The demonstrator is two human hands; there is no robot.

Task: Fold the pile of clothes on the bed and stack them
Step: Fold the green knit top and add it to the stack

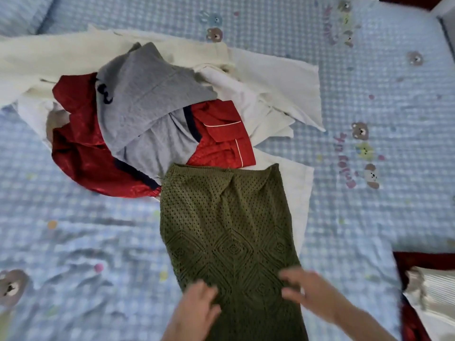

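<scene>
A green openwork knit garment (pixel 229 230) lies flat and narrow on the bed, its sides folded in, running from the pile toward me. My left hand (pixel 197 305) rests at its near left edge, fingers loosely curled. My right hand (pixel 304 289) hovers blurred over its near right edge with fingers spread. Behind it sits the unfolded pile: a grey sweater (pixel 147 94) on top, red satin clothes (pixel 86 148) with white piping beneath, and white garments (pixel 275 80) spread underneath and to the right.
The bed is covered by a blue checked quilt (pixel 369 205) printed with bears. At the right edge lie a dark red item (pixel 423 260) and a white striped one (pixel 435 286). Bare quilt extends on both sides of the green garment.
</scene>
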